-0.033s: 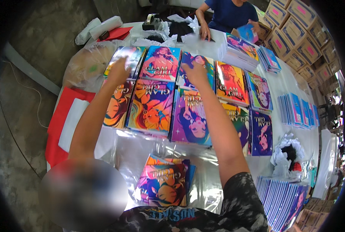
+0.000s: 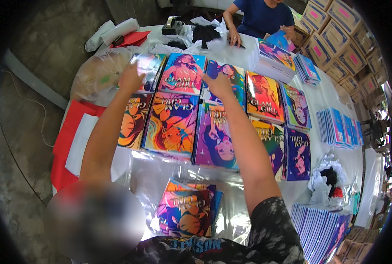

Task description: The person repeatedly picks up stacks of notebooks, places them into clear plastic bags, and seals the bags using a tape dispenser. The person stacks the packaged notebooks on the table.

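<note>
Two rows of colourful glossy notebooks [image 2: 172,121] lie side by side on a table covered in clear plastic [image 2: 161,176]. Both my arms reach out over them to the far row. My left hand [image 2: 132,78] grips the near edge of the far-left notebook [image 2: 151,64], which shines under a plastic wrap. My right hand [image 2: 218,84] rests with fingers apart on a blue and purple notebook [image 2: 233,79] two places to the right. A pink and teal notebook [image 2: 183,72] lies between the two hands. Close to my body sits another small stack of notebooks [image 2: 189,211].
A person in a blue shirt [image 2: 262,17] works at the far end with a notebook stack [image 2: 273,59]. Cardboard boxes [image 2: 337,42] are piled at the right. Rows of blue notebooks [image 2: 337,127] and a lower-right stack [image 2: 319,229] stand nearby. Red sheet [image 2: 70,127] at the left.
</note>
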Tool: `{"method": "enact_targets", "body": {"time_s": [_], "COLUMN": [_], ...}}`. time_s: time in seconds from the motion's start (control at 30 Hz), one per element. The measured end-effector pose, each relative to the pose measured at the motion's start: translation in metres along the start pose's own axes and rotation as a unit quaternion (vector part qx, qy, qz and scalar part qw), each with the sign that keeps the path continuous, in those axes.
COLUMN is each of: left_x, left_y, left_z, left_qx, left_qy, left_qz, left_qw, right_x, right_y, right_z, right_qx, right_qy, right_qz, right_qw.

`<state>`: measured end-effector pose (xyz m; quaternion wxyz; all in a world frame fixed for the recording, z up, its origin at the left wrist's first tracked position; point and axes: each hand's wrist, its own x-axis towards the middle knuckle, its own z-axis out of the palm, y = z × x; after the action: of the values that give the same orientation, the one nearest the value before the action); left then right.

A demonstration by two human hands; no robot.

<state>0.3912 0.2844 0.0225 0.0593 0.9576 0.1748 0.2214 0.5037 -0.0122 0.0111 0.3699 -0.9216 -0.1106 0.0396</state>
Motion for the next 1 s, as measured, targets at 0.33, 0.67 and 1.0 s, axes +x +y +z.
{"method": "enact_targets", "body": {"time_s": [0.33, 0.67, 1.0], "left_x": [0.068, 0.044, 0.014], "left_y": [0.056, 0.149, 0.165], "left_z": [-0.027, 0.069, 0.004], "left_qx": [-0.069, -0.030, -0.190], "left_qy": [0.011, -0.278, 0.110], "left_qz": [-0.129, -0.171, 0.027], "left_qw": [0.989, 0.945, 0.975], "right_x": [-0.007, -0.042, 0.020], "right_y": [0.035, 0.107, 0.144], "right_z": [-0.070, -0.135, -0.099], "right_qx": [0.088, -0.270, -0.173], "right_qy": [0.038, 0.247, 0.011], "right_qz": [-0.030, -0.015, 0.156], "right_qw": [0.995, 0.931, 0.972]}}
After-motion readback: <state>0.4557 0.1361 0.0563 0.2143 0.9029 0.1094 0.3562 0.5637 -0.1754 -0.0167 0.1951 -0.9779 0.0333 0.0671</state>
